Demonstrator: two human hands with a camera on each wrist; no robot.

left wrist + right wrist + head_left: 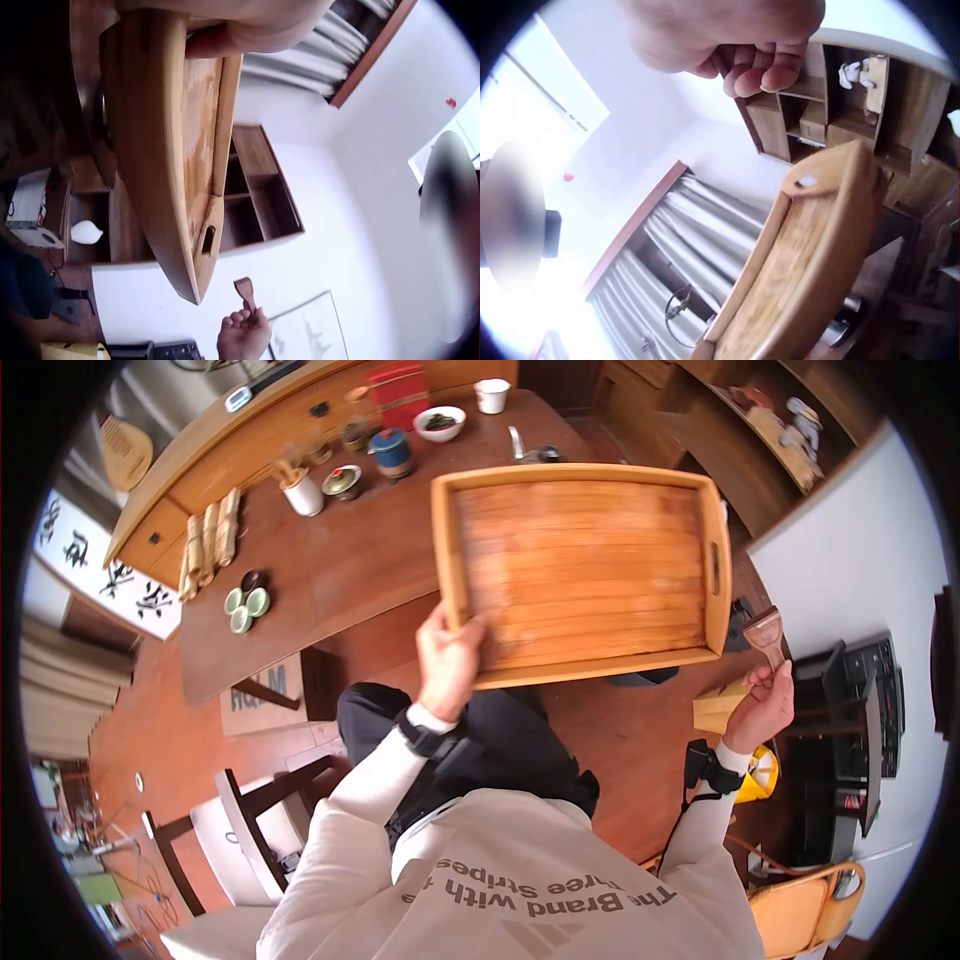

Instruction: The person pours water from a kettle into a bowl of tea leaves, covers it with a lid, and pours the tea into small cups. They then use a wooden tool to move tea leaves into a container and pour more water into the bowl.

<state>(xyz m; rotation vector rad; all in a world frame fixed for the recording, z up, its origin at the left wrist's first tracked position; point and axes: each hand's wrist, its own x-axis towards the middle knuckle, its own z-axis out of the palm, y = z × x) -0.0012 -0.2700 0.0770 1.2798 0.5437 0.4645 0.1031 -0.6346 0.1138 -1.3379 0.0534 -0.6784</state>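
My left hand (447, 663) grips a rectangular wooden tray (585, 575) by its near left corner, with the thumb over the rim. Held up in front of the body, the tray overlaps the table's right part in the head view. Its inner floor has shiny, patchy marks, and a slot handle is cut in the right end wall. To the right of the tray, my right hand (760, 708) holds a small flat brown brush (764, 630) by its handle, head upward, apart from the tray. In the right wrist view the curled fingers (744, 79) hide most of the brush.
On the dark table (330, 570) stand a white utensil cup (302, 493), a blue jar (390, 453), a white bowl (440, 425), small green cups (240, 620) and rolled mats (210, 540). Chairs stand left (235, 840) and right (800, 910); a cardboard box (265, 700) sits under the table.
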